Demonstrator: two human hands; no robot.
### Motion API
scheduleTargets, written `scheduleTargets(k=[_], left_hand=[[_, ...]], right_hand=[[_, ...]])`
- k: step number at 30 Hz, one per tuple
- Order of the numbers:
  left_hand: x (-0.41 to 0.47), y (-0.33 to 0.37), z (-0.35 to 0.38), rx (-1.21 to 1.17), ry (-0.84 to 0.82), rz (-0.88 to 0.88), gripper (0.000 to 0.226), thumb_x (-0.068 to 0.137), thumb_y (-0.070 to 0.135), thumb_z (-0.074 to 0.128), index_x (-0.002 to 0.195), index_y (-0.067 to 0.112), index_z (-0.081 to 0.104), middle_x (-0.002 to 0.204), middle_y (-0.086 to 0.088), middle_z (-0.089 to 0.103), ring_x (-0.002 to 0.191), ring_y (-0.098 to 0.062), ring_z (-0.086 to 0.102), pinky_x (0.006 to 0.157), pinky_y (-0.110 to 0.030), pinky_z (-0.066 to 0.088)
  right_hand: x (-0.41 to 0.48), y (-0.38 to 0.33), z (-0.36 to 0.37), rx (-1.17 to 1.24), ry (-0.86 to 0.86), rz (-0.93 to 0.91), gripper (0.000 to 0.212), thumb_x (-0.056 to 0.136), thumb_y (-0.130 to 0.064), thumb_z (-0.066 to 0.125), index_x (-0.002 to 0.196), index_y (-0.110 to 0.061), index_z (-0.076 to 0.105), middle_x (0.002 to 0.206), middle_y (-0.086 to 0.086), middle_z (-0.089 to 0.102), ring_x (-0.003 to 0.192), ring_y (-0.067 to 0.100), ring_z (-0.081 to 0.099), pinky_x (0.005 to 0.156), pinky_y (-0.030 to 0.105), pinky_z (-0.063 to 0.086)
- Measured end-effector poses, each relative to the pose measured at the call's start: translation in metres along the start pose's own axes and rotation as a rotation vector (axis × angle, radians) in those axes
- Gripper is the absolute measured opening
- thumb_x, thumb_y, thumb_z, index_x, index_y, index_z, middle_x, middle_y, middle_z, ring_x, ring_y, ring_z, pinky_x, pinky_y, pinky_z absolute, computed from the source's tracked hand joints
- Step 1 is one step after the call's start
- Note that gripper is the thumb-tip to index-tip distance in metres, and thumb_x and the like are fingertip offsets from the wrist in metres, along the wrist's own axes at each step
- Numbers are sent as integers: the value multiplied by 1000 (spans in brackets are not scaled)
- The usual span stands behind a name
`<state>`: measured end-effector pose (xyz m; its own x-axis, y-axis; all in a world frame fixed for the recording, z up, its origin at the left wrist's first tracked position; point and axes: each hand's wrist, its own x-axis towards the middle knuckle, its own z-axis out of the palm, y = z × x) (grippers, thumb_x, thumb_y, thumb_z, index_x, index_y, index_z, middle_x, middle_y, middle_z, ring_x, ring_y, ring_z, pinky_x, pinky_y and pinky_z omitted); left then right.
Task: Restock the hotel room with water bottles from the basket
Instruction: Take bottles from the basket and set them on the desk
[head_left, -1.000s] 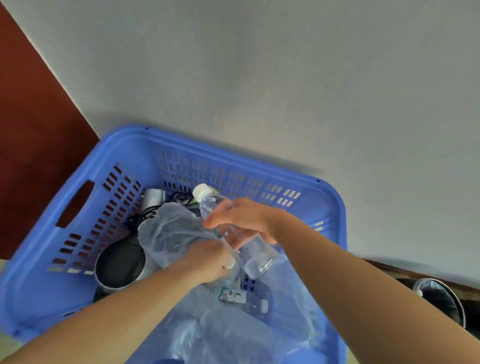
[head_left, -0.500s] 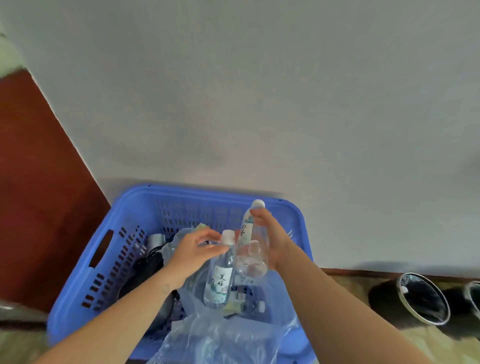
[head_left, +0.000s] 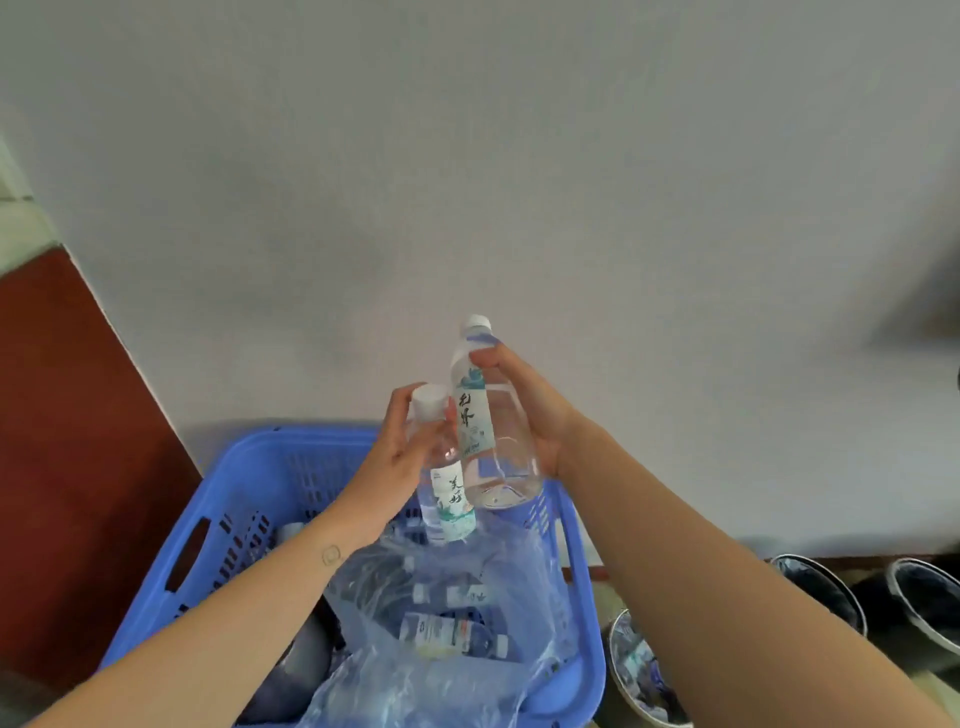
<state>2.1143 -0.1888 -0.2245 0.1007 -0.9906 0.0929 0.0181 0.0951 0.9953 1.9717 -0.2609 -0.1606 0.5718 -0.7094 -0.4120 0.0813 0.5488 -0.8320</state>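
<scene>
Clear plastic water bottles fill both hands above the blue basket (head_left: 234, 499): the left hand (head_left: 395, 457) grips a small bottle (head_left: 447, 499) by its neck. The right hand (head_left: 530, 415) wraps a bigger bottle (head_left: 488, 441), touching it.

1. Soft, even daylight is filling the scene — nothing is glaring.
2. A faint shadow is lying on the wall (head_left: 519, 182) just above the basket (head_left: 249, 499).
3. Wide-angle bending is curving the edges.
4. The plastic bag (head_left: 447, 649) is looking smeared — focus is soft throughout.

Plain grey-white wall (head_left: 519, 182), reddish-brown wooden panel (head_left: 67, 441) at left
</scene>
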Motion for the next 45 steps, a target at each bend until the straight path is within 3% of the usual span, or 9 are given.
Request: scheduleTargets(k=[4,11,18,20,26,28,33,36,45], left_hand=[[-5,74,36,-238,28,8,20,88,46,50,93,32,64,83,4,71,75,-15,68,60,-31,56],[-28,136,150,-1041,-503,-498,55,81,68,60,95,15,65,96,0,69,90,-18,66,89,-32,49],[-74,161,292,-812,-915,-656,45,76,41,73,100,4,65,95,-10,64,71,-23,65,67,-36,55],[-90,166,334,-767,-1044,-668,45,78,24,70,117,6,57,108,-10,57,84,-23,63,74,-38,56],[-158,154,486,-892,-1341,-897,49,79,47,63,107,7,68,101,-21,69,93,-33,69,100,-42,49],[-180,143,537,-909,-1200,-838,55,64,50,70,101,10,72,104,-19,70,96,-32,70,111,-42,37],[-202,123,642,-898,-1121,-926,48,52,36,88,87,8,71,83,-9,68,73,-21,68,75,-34,57],[-203,114,696,-860,-1130,-831,17,78,23,67,79,9,77,79,-11,70,73,-23,71,72,-30,58],[-182,105,874,-668,-1283,-731,55,70,37,82,114,7,71,104,-18,70,94,-33,70,75,-42,58]], right_hand=[[-77,-39,5,95,-168,-114,37,78,-44,62,87,-9,70,94,9,64,80,26,62,81,35,49],[-229,-50,-37,406,-75,-391,44,70,-43,73,97,-9,63,105,11,60,81,23,65,76,34,55],[-373,-9,-106,536,239,-680,42,69,-34,74,101,-7,64,88,11,64,74,21,66,69,32,57],[-408,8,-132,643,336,-774,45,81,-42,64,111,-9,59,92,11,67,80,21,67,71,33,59],[-520,70,-207,708,435,-995,58,86,-55,63,117,-6,70,116,16,69,97,26,70,79,37,59],[-553,80,-233,764,520,-1066,60,87,-53,62,124,-7,65,114,17,68,99,27,69,78,37,59],[-630,87,-305,893,626,-1117,75,82,-65,58,124,-3,61,112,16,67,92,29,67,78,40,59],[-670,91,-344,839,722,-1136,59,84,-52,66,124,-10,59,110,16,63,84,25,66,71,34,58],[-726,59,-491,778,937,-1185,65,79,-30,75,134,-10,46,88,16,73,80,29,72,68,38,58]])
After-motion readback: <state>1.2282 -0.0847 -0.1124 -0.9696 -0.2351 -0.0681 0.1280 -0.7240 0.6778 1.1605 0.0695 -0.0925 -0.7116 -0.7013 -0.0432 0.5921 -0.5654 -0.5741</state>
